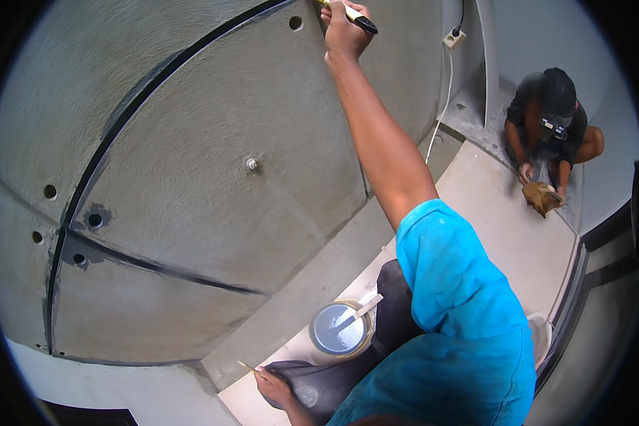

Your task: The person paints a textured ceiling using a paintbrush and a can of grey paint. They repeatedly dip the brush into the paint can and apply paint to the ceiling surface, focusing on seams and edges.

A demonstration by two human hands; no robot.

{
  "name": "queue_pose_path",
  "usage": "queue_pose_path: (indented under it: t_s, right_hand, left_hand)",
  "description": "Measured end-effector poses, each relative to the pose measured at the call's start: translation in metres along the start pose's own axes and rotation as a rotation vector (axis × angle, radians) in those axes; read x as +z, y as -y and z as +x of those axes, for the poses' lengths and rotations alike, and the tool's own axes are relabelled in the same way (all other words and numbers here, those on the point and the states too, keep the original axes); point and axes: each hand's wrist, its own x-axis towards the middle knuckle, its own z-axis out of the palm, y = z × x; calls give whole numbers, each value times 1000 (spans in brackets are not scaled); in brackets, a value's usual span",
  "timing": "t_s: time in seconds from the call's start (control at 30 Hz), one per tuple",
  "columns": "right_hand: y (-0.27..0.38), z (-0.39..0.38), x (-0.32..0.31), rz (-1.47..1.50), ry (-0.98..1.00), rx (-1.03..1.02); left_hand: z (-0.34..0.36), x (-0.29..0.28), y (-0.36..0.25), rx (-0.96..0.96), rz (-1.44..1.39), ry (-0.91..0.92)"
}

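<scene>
My right hand [345, 30] reaches up to the top edge of the head view, closed around the pale, black-ended handle of what looks like a paintbrush [362, 21]. Its working end is cut off by the frame. Beside it rises a grey cement-coated wall [213, 170], crossed by dark painted bands [156, 78]. Down by my knee, my left hand [273, 387] grips a thin, light-coloured stick [247, 366]; most of it is hidden in the fingers. Between my legs and the wall stands a bucket [368, 343] of grey-blue liquid, with a flat, pale-handled stirrer [369, 305] leaning in it.
Several round holes, such as one hole [296, 23], and a metal stub [251, 163] mark the wall. A white cable [444, 106] hangs from a socket [454, 37]. Another person [550, 121] crouches at right, holding a brown object [542, 199]. A pale container [539, 337] stands behind me.
</scene>
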Motion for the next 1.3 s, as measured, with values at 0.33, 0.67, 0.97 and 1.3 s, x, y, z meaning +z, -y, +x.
queue_pose_path:
  t_s: [0.33,0.67,0.97,1.3]
  right_hand:
    - [11,0,2,69,54,39]
    - [75,-32,27,-594,245,-131]
    - [80,-84,51,-724,683,-453]
    - [96,-29,42,-761,649,-327]
  left_hand:
    - [-1,-7,-1,-3,11,-19]
    - [-2,-11,-3,3,9,-48]
    - [2,-8,13,-39,-11,-25]
    - [-2,-2,23,-81,-51,-8]
